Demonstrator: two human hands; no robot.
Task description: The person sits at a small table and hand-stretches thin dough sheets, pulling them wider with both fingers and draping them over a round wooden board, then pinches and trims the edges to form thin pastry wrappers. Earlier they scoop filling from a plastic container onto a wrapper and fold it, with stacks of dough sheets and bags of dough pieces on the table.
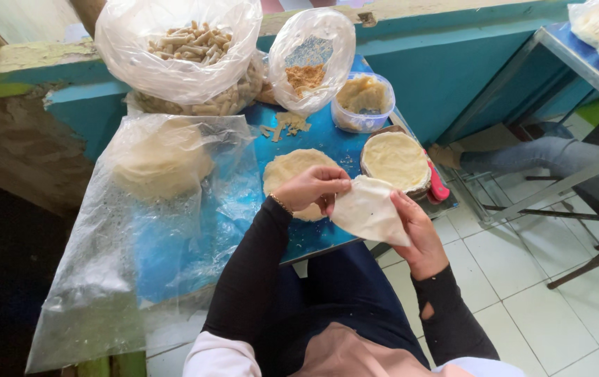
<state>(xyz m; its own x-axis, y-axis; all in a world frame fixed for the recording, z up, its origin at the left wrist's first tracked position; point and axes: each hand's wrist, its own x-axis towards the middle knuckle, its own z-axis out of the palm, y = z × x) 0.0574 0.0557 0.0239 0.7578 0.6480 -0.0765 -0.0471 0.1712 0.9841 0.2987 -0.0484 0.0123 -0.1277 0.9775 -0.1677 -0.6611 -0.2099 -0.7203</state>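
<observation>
I judge I'm mid-fold: both hands, left hand (311, 187) and right hand (417, 234), pinch the thin pale round wrapper sheet (368, 211) between them; next calls for gentle peeling.

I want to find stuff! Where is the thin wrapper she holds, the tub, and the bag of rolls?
thin wrapper (369, 209), head view, middle of the sheet.
tub (363, 105), head view, its clear wall.
bag of rolls (180, 49), head view, upper plastic.

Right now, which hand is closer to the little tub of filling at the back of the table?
The left hand. It sits above the flat round wrapper, below and a bit left of the tub. The right hand is lower down, off the table edge, holding the thin wrapper.
</observation>
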